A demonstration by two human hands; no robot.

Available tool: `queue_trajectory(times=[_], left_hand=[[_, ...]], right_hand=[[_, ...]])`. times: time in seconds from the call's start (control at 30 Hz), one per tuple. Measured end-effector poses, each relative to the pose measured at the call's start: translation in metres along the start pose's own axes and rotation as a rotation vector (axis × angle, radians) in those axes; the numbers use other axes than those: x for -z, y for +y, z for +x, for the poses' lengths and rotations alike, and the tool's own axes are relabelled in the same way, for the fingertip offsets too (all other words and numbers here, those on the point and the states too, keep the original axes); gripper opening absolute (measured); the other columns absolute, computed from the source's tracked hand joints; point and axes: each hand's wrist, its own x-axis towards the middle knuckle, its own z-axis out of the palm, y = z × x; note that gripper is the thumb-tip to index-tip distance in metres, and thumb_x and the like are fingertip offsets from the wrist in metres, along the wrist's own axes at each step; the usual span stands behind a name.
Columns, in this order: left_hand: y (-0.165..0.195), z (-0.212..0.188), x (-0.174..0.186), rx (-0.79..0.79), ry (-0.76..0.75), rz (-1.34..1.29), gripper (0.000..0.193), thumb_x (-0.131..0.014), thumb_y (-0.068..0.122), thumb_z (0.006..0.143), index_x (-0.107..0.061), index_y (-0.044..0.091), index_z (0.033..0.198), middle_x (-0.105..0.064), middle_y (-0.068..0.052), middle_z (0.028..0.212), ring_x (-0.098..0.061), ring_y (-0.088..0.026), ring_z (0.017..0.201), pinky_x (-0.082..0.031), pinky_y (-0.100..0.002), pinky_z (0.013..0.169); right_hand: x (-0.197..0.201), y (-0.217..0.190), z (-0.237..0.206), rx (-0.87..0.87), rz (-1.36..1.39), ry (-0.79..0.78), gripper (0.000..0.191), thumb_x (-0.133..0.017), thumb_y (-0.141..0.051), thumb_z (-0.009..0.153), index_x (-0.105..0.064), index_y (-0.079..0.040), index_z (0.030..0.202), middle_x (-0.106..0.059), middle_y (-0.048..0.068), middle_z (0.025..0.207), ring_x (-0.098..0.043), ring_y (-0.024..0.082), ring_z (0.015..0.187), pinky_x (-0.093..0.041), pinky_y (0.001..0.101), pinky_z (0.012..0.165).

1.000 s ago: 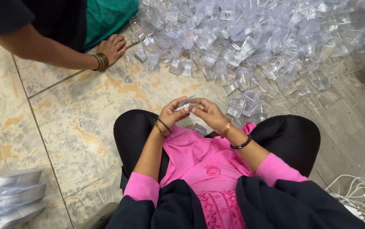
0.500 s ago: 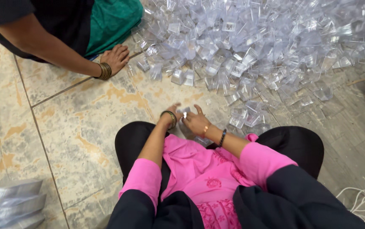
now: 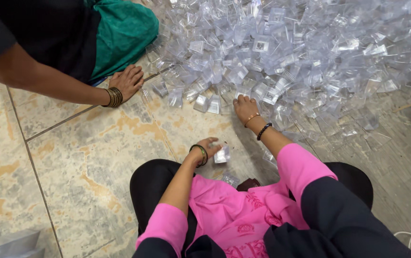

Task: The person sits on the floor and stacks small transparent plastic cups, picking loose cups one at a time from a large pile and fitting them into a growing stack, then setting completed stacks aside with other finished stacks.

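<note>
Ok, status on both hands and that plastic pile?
Left hand holding one clear plastic piece near the lap. Right hand flat at the edge of the clear plastic pile. Another person's hand rests on the floor tiles beside the pile.

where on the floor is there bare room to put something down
Bare tile lies left of the person's knee, below the co-worker's hand. The heap of clear plastic cases crowds the top and right, where the right hand reaches; the left hand holds one case.

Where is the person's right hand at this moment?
In the head view the right hand is stretched forward, resting at the near edge of the pile of clear plastic pieces, ahead of the left hand.
</note>
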Motion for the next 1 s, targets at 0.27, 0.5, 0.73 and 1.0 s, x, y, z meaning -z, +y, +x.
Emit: queue_trajectory(times=[0.27, 0.5, 0.73, 1.0], left_hand=[[-0.011, 0.021, 0.012, -0.184, 0.374, -0.410, 0.056, -0.078, 0.031, 0.088, -0.061, 0.004, 0.135, -0.070, -0.014, 0.128, -0.069, -0.026, 0.115, -0.059, -0.035, 0.090], [-0.006, 0.021, 0.026, -0.042, 0.163, -0.924, 0.057, -0.078, 0.032, 0.087, -0.059, 0.011, 0.137, -0.065, -0.012, 0.127, -0.069, -0.026, 0.105, -0.065, -0.038, 0.080], [-0.005, 0.019, 0.043, 0.176, 0.259, -1.072, 0.065, -0.055, 0.061, 0.095, -0.067, 0.010, 0.134, -0.058, -0.015, 0.136, -0.069, -0.027, 0.100, -0.066, -0.040, 0.077], [-0.004, 0.030, 0.040, 0.083, 0.140, -0.990, 0.058, -0.065, 0.049, 0.091, -0.063, 0.014, 0.137, -0.060, -0.008, 0.132, -0.068, -0.022, 0.106, -0.067, -0.040, 0.082]], right_hand=[[-0.002, -0.009, -0.026, -0.375, 0.410, -0.271, 0.022, -0.067, -0.032, 0.096, -0.076, -0.014, 0.103, -0.077, 0.007, 0.097, -0.071, 0.030, 0.093, -0.038, 0.0605, 0.099], [-0.009, -0.058, -0.020, -0.031, 1.745, -0.220, 0.035, -0.064, -0.027, 0.111, -0.068, 0.001, 0.132, -0.073, 0.011, 0.118, -0.067, 0.016, 0.107, -0.055, 0.0342, 0.094], [-0.024, -0.028, 0.023, -0.725, 0.578, -0.073, 0.052, -0.082, -0.028, 0.090, -0.060, 0.008, 0.121, -0.073, 0.023, 0.095, -0.068, 0.032, 0.085, -0.055, 0.0397, 0.069], [-0.017, -0.049, -0.011, -0.557, 1.597, -0.084, 0.023, -0.062, -0.014, 0.098, -0.068, -0.002, 0.117, -0.075, 0.006, 0.087, -0.062, 0.009, 0.057, -0.052, 0.0244, 0.050]])
